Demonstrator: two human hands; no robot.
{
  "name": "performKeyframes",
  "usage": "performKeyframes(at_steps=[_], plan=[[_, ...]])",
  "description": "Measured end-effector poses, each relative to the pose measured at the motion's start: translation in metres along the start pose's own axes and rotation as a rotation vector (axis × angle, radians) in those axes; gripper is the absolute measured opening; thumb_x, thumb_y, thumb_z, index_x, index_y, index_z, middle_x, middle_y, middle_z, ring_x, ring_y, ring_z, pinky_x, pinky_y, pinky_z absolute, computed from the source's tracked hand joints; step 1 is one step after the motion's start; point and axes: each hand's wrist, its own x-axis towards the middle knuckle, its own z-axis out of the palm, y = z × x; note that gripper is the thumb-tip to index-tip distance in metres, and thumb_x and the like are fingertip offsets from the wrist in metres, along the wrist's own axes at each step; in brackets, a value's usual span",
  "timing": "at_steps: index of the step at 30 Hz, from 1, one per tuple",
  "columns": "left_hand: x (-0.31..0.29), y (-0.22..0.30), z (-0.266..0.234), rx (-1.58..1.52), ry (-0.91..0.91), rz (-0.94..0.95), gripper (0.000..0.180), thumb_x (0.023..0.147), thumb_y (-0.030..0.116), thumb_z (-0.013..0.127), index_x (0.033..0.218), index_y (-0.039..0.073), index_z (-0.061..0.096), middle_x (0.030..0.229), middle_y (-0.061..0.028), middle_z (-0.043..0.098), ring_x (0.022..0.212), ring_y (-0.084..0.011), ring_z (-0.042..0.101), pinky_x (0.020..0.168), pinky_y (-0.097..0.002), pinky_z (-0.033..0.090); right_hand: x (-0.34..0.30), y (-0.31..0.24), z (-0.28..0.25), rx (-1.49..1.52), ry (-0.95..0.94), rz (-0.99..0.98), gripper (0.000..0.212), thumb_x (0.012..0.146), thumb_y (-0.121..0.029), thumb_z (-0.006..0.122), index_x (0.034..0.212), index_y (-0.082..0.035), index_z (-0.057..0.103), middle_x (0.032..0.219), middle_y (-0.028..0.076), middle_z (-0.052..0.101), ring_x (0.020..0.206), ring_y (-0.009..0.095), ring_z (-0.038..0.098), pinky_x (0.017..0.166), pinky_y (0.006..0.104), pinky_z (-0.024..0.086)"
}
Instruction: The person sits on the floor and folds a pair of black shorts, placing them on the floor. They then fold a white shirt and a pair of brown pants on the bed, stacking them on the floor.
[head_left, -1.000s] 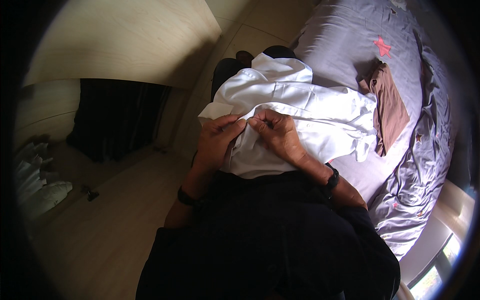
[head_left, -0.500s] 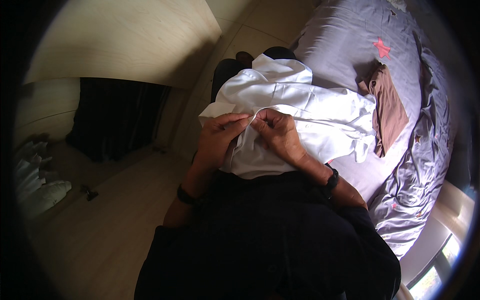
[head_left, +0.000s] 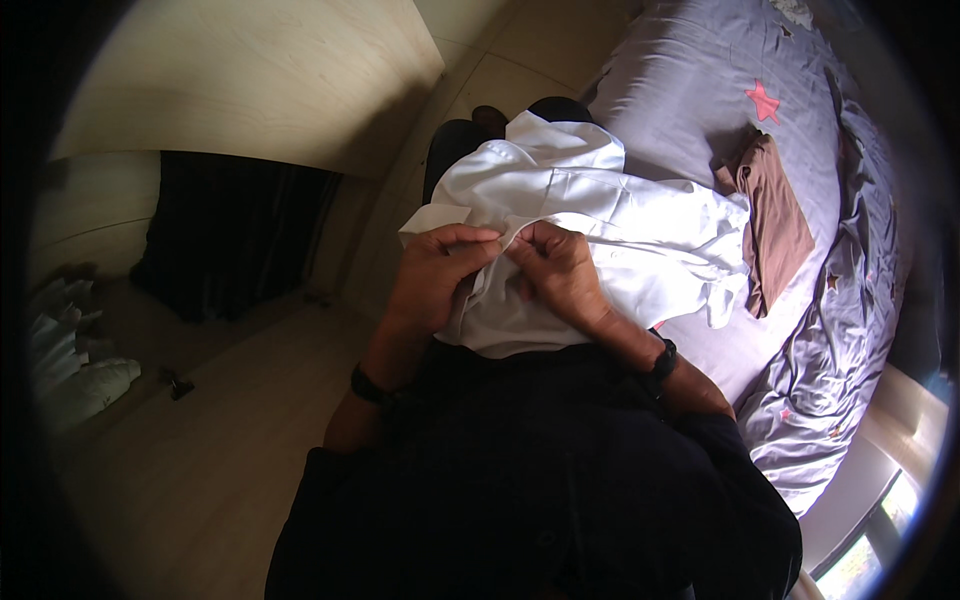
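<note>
A white shirt with a chest pocket and a collar lies across my lap, its right part reaching onto the bed. My left hand pinches the shirt's edge near the collar between thumb and fingers. Right beside it, my right hand grips the same edge, fingertips curled in. The two hands' fingertips almost meet. Whatever small part of the shirt sits between them, such as a button, is hidden by the fingers.
On the right is a bed with a grey star-patterned sheet. A folded brown garment lies on it beside the shirt. At left stand a pale wooden panel, dark hanging cloth and white crumpled items.
My hands stay at the same spot on the shirt's edge, with only slight shifts of the fingers. The shirt has hardly moved.
</note>
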Motion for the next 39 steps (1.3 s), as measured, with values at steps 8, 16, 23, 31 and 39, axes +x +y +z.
performKeyframes(at_steps=[8, 16, 23, 31, 39], plan=[[-0.005, 0.005, 0.001, 0.057, -0.019, -0.001, 0.018, 0.095, 0.008, 0.075, 0.111, -0.001, 0.072, 0.098, -0.005, 0.072, 0.085, -0.0087, 0.066, 0.074, -0.0227, 0.053, -0.001, 0.003, -0.008, 0.04, -0.117, 0.002, 0.015, 0.103, -0.012, 0.064, 0.104, 0.002, 0.069, 0.076, 0.007, 0.071, 0.064, 0.011, 0.067, 0.059, 0.025, 0.052], [-0.005, 0.001, 0.003, 0.251, 0.04, 0.086, 0.019, 0.095, 0.013, 0.076, 0.11, 0.002, 0.073, 0.08, 0.0023, 0.068, 0.068, -0.0025, 0.057, 0.06, -0.0204, 0.044, -0.001, -0.004, -0.007, -0.026, -0.091, 0.01, 0.022, 0.102, -0.016, 0.066, 0.101, 0.005, 0.068, 0.074, 0.007, 0.07, 0.062, 0.011, 0.067, 0.058, 0.0258, 0.052], [-0.008, 0.011, 0.008, 0.41, 0.043, 0.073, 0.02, 0.092, 0.01, 0.077, 0.11, 0.001, 0.071, 0.08, 0.0021, 0.066, 0.068, -0.0027, 0.057, 0.06, -0.0202, 0.043, -0.001, 0.004, -0.007, 0.003, -0.047, -0.006, 0.02, 0.099, -0.015, 0.067, 0.102, 0.004, 0.064, 0.074, 0.007, 0.069, 0.061, 0.012, 0.067, 0.058, 0.027, 0.051], [-0.006, 0.011, 0.003, 0.249, 0.006, -0.049, 0.023, 0.092, 0.007, 0.076, 0.113, -0.001, 0.069, 0.093, -0.003, 0.072, 0.078, -0.0067, 0.065, 0.069, -0.0217, 0.053, -0.005, 0.004, -0.006, -0.297, 0.103, -0.273, 0.024, 0.092, -0.005, 0.071, 0.111, -0.002, 0.055, 0.076, 0.012, 0.067, 0.064, 0.015, 0.066, 0.06, 0.0299, 0.051], [-0.007, 0.01, 0.007, 0.209, 0.01, -0.02, 0.024, 0.09, 0.005, 0.077, 0.112, -0.003, 0.071, 0.091, -0.0027, 0.072, 0.076, -0.004, 0.063, 0.066, -0.0187, 0.049, 0.004, 0.004, -0.021, -0.616, -0.03, -0.776, 0.03, 0.089, 0.001, 0.075, 0.115, -0.007, 0.062, 0.103, 0.014, 0.072, 0.088, 0.031, 0.073, 0.072, 0.0361, 0.059]])
